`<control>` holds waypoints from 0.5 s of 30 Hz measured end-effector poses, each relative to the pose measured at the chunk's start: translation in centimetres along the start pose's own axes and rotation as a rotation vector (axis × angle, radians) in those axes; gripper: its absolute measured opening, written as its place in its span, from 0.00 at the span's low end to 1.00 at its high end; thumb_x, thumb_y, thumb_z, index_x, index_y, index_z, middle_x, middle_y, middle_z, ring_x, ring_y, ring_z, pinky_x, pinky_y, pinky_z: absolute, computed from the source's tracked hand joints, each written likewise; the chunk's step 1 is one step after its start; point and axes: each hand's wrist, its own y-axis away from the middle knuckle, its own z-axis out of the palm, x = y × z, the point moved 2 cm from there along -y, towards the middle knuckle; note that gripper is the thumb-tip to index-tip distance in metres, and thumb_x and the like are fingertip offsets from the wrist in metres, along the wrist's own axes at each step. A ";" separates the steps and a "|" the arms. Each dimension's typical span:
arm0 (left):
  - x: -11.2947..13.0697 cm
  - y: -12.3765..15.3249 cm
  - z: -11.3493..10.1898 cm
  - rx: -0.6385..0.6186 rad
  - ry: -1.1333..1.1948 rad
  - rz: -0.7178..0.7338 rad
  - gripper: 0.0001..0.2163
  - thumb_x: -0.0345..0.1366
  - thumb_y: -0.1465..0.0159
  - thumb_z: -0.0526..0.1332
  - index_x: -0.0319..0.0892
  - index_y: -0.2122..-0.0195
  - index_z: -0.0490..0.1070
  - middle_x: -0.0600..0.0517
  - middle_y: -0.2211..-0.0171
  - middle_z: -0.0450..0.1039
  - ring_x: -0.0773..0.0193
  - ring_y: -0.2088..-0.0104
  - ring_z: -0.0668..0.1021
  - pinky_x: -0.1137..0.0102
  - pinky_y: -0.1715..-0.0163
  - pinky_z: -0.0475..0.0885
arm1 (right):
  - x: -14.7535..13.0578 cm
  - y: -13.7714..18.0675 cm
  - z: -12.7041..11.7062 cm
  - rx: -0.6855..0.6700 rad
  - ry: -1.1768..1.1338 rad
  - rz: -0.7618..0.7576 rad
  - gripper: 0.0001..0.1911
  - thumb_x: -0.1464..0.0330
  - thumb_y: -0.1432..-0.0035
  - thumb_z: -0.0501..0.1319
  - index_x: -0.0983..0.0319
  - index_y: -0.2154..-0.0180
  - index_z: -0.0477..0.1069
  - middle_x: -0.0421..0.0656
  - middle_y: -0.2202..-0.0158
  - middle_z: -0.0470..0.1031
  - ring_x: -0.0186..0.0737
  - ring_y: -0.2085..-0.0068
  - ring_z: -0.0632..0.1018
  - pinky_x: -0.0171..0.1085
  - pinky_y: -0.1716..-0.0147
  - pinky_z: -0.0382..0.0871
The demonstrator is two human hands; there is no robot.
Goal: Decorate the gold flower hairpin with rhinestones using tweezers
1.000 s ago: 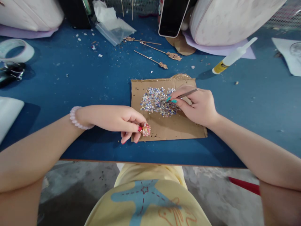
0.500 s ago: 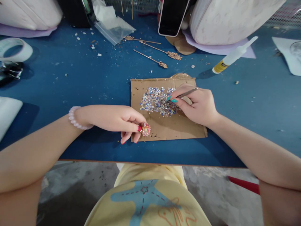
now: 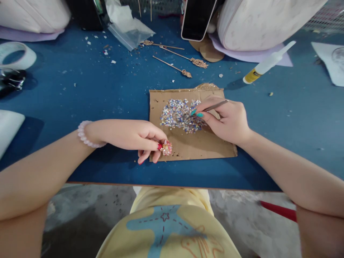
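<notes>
My left hand (image 3: 134, 136) pinches a small round ornament covered in sparkling stones (image 3: 167, 147) at the near left corner of a brown cardboard sheet (image 3: 204, 145). My right hand (image 3: 227, 120) grips thin metal tweezers (image 3: 215, 106) like a pen, their tip down in a pile of tiny iridescent rhinestones (image 3: 178, 114) spread on the cardboard. Both forearms rest on the blue table (image 3: 80, 93).
Three gold hair sticks (image 3: 177, 61) lie behind the cardboard. A glue tube (image 3: 266, 64) lies at the right, a phone (image 3: 197, 18) leans at the back, a plastic bag (image 3: 129, 28) is beside it. A tape roll (image 3: 16, 55) sits far left. White bags stand behind.
Almost nothing has moved; the view shifted slightly and my right hand edged a little over the rhinestone pile.
</notes>
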 end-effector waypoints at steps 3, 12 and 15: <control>0.1 0.0 0.0 0.000 -0.001 -0.006 0.06 0.32 0.32 0.57 0.41 0.65 0.72 0.50 0.62 0.81 0.69 0.75 0.80 0.74 0.71 0.73 | -0.4 0.1 0.0 0.005 -0.024 0.019 0.07 0.65 0.31 0.62 0.52 0.62 0.78 0.40 0.62 0.85 0.45 0.60 0.86 0.46 0.59 0.84; -0.6 0.0 -0.1 -0.012 0.033 0.019 0.05 0.28 0.35 0.58 0.43 0.62 0.72 0.53 0.62 0.79 0.67 0.72 0.81 0.74 0.71 0.74 | -2.7 0.4 0.7 -0.106 -0.126 -0.083 0.09 0.73 0.31 0.60 0.55 0.62 0.77 0.40 0.63 0.85 0.40 0.60 0.85 0.42 0.57 0.82; -0.8 0.0 -0.1 -0.015 0.024 0.036 0.06 0.27 0.36 0.59 0.44 0.61 0.72 0.54 0.62 0.80 0.67 0.72 0.82 0.74 0.71 0.74 | -2.8 0.4 0.9 -0.106 -0.162 -0.140 0.08 0.75 0.32 0.61 0.57 0.61 0.77 0.42 0.63 0.85 0.40 0.60 0.84 0.41 0.57 0.82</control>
